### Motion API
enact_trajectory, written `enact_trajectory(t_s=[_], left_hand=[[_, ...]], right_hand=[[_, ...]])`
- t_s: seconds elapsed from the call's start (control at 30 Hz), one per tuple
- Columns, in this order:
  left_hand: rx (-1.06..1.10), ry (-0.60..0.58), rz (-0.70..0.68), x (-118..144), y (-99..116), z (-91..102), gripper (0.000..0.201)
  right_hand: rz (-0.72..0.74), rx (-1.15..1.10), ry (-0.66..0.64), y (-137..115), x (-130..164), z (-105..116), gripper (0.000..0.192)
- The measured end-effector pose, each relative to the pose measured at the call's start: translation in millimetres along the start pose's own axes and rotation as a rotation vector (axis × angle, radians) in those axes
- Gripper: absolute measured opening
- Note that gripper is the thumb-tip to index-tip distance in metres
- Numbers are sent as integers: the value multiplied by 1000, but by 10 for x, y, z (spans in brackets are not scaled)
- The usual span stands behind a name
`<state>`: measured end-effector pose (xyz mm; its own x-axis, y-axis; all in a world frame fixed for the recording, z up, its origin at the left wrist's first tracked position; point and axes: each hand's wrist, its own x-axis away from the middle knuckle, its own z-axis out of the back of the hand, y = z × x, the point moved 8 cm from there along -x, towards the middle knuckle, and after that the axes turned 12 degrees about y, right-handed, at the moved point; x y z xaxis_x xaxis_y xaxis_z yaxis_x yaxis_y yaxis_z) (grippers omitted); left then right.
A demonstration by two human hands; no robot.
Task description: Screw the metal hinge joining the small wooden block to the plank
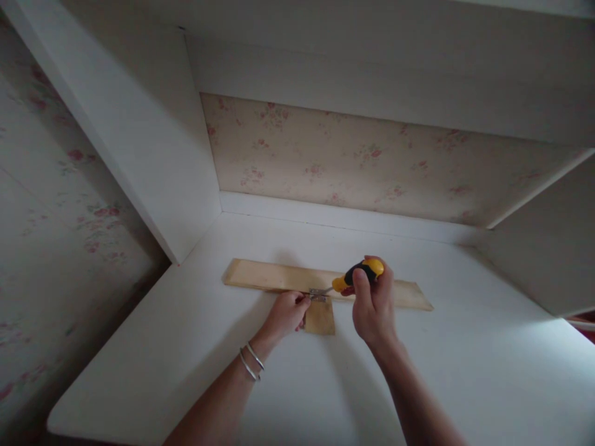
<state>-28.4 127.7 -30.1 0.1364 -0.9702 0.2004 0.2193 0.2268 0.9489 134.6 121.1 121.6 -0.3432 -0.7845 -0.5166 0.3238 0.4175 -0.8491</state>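
In my right hand (375,306) is a screwdriver (343,283) with a yellow and black handle, its shaft slanting down to the left. The tip meets a small metal hinge (318,294), which lies across the joint of two pieces of wood. One is a long, pale wooden strip (274,274) lying crosswise; the other is a short wooden piece (320,317) in front of it. My left hand (287,311) is closed in a pinch beside the hinge, against the short piece's left side. What its fingertips hold is too small to make out.
Everything lies on a white desk top (186,347). A white side panel (134,118) rises at the left, and a white shelf (372,80) overhangs the back. Behind is flowered wallpaper (316,155). Another panel (548,248) stands at the right.
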Motion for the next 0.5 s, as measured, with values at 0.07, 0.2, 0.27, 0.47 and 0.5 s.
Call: enact_trajectory(t_s=[0.07,0.2,0.27,0.47,0.5], left_hand=[[10,3,6,11,7,4,24],[3,4,4,40,49,22,26],[0,4,2,48,69,31,25],[18,-33,8,55,79,6,26],[23,-35,6,56,80,4,27]], right_hand=[[42,34,0,-33,-2,-30,38],[120,113,-18,-114,-14,-114,41],[191,138,-58,-201,-32,-165,45],[351,203,-347,-523,-165,-338,44],[352,229,-405,-555,-184,-372,42]])
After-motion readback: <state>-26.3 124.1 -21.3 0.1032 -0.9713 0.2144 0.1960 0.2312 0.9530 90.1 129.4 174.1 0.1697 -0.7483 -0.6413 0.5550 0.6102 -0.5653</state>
